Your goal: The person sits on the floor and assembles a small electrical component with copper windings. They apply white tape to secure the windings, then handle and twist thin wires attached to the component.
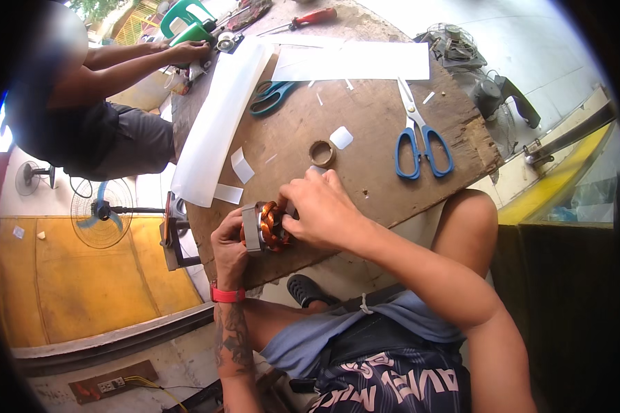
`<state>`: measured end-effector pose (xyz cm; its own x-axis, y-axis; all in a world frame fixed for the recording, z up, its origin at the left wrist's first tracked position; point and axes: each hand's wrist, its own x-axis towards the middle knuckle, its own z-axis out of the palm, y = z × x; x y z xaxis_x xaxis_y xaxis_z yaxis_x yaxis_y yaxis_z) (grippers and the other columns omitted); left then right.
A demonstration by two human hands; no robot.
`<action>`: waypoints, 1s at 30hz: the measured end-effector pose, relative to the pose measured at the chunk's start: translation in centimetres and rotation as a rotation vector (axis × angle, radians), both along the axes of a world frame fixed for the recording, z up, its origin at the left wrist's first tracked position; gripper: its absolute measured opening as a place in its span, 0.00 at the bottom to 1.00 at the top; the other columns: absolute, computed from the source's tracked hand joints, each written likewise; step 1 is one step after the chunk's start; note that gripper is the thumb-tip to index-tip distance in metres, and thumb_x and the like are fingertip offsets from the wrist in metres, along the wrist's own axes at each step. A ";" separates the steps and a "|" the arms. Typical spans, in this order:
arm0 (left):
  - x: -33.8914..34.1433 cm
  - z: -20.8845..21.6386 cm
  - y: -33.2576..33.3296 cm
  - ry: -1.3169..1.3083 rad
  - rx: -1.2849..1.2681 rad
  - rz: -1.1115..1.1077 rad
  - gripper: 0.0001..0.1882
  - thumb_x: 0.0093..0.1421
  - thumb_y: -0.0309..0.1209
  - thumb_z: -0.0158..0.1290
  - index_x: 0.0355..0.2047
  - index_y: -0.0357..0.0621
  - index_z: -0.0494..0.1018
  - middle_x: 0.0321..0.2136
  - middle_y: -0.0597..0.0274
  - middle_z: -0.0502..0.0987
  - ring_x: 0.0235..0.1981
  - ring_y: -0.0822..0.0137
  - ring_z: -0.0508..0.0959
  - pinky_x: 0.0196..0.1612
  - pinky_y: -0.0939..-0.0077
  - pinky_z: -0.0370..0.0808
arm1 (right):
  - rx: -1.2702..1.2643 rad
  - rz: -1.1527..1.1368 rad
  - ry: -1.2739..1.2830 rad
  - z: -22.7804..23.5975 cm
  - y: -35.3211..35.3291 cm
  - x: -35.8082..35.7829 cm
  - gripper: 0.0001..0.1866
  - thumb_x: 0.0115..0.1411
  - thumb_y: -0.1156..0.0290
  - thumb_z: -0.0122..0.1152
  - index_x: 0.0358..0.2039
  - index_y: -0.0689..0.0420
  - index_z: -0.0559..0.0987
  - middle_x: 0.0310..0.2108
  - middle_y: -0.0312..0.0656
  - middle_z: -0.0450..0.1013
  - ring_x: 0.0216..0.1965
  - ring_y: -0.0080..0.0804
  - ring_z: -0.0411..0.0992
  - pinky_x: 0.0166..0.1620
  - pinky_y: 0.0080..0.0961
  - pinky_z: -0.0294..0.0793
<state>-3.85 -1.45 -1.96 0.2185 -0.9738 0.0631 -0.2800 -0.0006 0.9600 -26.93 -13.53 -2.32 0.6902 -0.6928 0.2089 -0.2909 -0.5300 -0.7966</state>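
A motor stator (253, 229) with a grey metal core and copper windings is held near the table's front edge. My left hand (229, 242) wraps round its core from the left. On the winding side, my right hand (322, 208) has its fingers bent in against the copper coils. A small pale piece, perhaps of sheet, shows by its fingertips, but what they pinch is mostly hidden. Just beyond that hand stands a brown tape roll (322, 153), with a small white sheet piece (341, 138) beside it.
Open blue-handled scissors (420, 141) lie right, and teal-handled scissors (272, 96) lie partly under white sheets (220, 124). A red screwdriver (313, 18) is at the far edge. Another person (110, 103) works at far left. Fans (102, 210) stand on the floor around the wooden table (379, 179).
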 end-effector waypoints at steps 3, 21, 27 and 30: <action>-0.5 0.8 0.1 -0.076 0.031 -0.008 0.19 0.51 0.17 0.72 0.45 0.34 0.83 0.55 0.55 0.79 0.51 0.66 0.81 0.57 0.70 0.78 | 0.047 0.052 0.032 0.3 -0.7 0.1 0.15 0.55 0.61 0.71 0.38 0.58 0.86 0.39 0.46 0.83 0.49 0.46 0.74 0.55 0.45 0.65; 3.4 2.1 1.6 -0.436 0.157 0.191 0.18 0.72 0.27 0.59 0.60 0.44 0.76 0.41 0.65 0.81 0.42 0.76 0.78 0.47 0.78 0.75 | -0.038 0.100 0.235 1.2 -2.3 1.9 0.19 0.54 0.54 0.74 0.36 0.57 0.88 0.37 0.46 0.84 0.51 0.45 0.76 0.56 0.47 0.64; 2.7 3.2 -0.1 -0.799 -0.035 0.052 0.33 0.61 0.18 0.56 0.69 0.45 0.72 0.68 0.57 0.74 0.64 0.63 0.74 0.65 0.67 0.69 | -0.020 0.114 0.205 0.6 -2.4 1.8 0.20 0.54 0.53 0.76 0.36 0.57 0.89 0.39 0.46 0.85 0.52 0.43 0.78 0.59 0.47 0.62; 1.0 3.6 -0.8 -0.404 0.200 0.003 0.32 0.61 0.20 0.57 0.68 0.41 0.71 0.67 0.58 0.74 0.62 0.65 0.75 0.65 0.67 0.71 | -0.013 0.124 0.175 0.4 -2.3 1.7 0.19 0.55 0.53 0.75 0.35 0.58 0.89 0.39 0.47 0.85 0.51 0.44 0.77 0.59 0.47 0.62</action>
